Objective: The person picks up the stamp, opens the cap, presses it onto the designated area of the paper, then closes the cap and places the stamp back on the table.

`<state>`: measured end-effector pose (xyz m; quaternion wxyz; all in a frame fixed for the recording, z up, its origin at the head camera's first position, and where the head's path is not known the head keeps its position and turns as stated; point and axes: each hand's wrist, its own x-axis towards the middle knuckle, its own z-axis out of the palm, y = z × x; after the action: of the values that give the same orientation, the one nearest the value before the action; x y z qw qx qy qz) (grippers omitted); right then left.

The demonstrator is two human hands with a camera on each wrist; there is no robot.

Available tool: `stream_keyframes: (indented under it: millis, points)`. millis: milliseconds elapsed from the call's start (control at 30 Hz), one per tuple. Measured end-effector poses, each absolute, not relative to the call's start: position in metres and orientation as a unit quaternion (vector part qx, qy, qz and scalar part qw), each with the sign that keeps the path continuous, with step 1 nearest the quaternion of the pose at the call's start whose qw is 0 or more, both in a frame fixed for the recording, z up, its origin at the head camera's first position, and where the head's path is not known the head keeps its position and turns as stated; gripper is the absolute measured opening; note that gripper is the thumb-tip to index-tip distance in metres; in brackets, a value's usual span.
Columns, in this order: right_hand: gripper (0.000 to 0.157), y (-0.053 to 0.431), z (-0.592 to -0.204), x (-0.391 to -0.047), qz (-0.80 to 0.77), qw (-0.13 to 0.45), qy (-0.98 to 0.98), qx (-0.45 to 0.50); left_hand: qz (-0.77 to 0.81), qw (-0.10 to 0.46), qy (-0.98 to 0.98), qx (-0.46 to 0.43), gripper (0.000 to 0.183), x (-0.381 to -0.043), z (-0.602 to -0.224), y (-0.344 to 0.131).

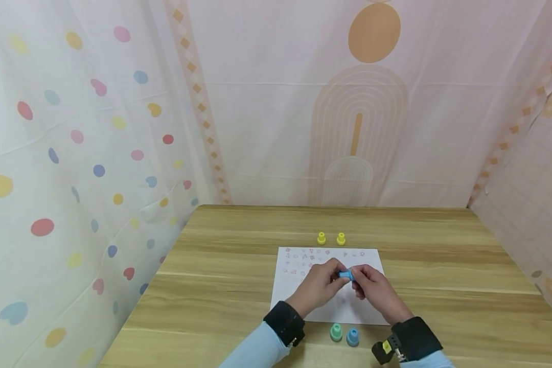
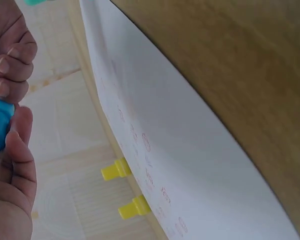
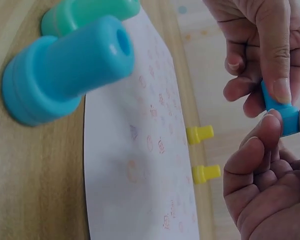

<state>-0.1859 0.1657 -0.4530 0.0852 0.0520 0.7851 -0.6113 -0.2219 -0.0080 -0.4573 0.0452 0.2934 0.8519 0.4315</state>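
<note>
Both hands hold one small blue stamp [image 1: 346, 275] between them, raised above the sheet of white paper [image 1: 322, 306]. My left hand [image 1: 318, 286] pinches its narrow handle end, thumb laid along it in the right wrist view. My right hand [image 1: 376, 290] grips the wider end with thumb and fingertips. Much of the stamp hides behind fingers. Rows of small red and purple prints [image 3: 161, 145] mark the far part of the paper. At its near edge stand a green stamp [image 1: 336, 332] and another blue stamp [image 1: 352, 337], both upright.
Two yellow stamps [image 1: 321, 238] [image 1: 341, 238] stand upright just past the paper's far edge. Everything rests on a wood-grain table [image 1: 221, 271]. Patterned curtains [image 1: 267, 128] hang behind the table and along both sides.
</note>
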Motion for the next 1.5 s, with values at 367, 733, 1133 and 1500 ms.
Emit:
stream_keyframes:
  millis: [367, 733, 1133, 1500]
  points:
    - [0.028, 0.168, -0.452, -0.186, -0.615, 0.092, 0.783, 0.025, 0.448, 0.042, 0.842, 0.297, 0.010, -0.221, -0.457, -0.008]
    - [0.030, 0.176, -0.453, -0.186, -0.649, 0.098, 0.754, 0.031, 0.496, 0.086, 0.821, 0.271, 0.010, -0.226, -0.456, -0.012]
    - [0.036, 0.174, -0.456, -0.184, -0.582, 0.066, 0.809, 0.047, 0.423, 0.040, 0.860, 0.281, 0.014, -0.233, -0.450, -0.019]
    - [0.036, 0.175, -0.459, -0.185, -0.562, 0.065, 0.823, 0.053, 0.332, 0.025, 0.895, 0.298, 0.018, -0.239, -0.441, -0.029]
